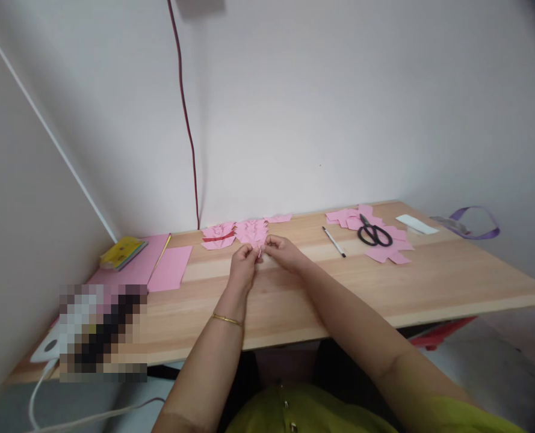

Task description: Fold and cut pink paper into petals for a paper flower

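Between the fingertips of both hands is a small piece of pink paper (260, 253), mostly covered by the fingers. My left hand (243, 264) pinches it from the left, and my right hand (285, 252) grips it from the right with curled fingers. Just beyond the hands lie folded pink paper pieces (251, 230) in an overlapping row. To their left sit more folded pieces (218, 244), with a red strip (218, 237) across them. Another flat pink piece (278, 219) rests near the wall.
Black-handled scissors (374, 234) lie on pink paper cutouts (398, 240) at the right, near a pen (334, 242) and a white strip (416, 224). Pink sheets (170, 267), a yellow pencil (161, 255) and a yellow packet (123, 252) occupy the left. A cable (186, 114) hangs along the wall.
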Action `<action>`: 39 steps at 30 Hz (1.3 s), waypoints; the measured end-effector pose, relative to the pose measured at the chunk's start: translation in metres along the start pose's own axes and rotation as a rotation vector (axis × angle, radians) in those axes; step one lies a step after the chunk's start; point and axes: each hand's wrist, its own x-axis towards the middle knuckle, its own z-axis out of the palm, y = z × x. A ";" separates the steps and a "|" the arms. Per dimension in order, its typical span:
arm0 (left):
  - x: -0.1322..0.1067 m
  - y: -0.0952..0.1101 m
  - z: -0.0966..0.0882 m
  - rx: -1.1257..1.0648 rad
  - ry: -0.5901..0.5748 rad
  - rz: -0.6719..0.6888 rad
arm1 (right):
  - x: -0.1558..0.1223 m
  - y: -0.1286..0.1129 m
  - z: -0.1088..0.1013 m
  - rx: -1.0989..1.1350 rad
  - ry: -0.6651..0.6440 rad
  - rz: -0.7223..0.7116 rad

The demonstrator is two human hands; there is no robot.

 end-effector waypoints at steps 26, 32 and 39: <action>0.000 0.001 0.000 0.190 0.000 0.038 | 0.002 -0.003 0.001 0.002 0.227 -0.005; 0.001 -0.001 0.000 0.096 0.077 -0.025 | 0.004 -0.003 -0.005 0.137 0.339 0.052; 0.003 -0.007 -0.003 -0.037 0.067 -0.074 | 0.001 0.002 0.004 -0.027 0.039 0.020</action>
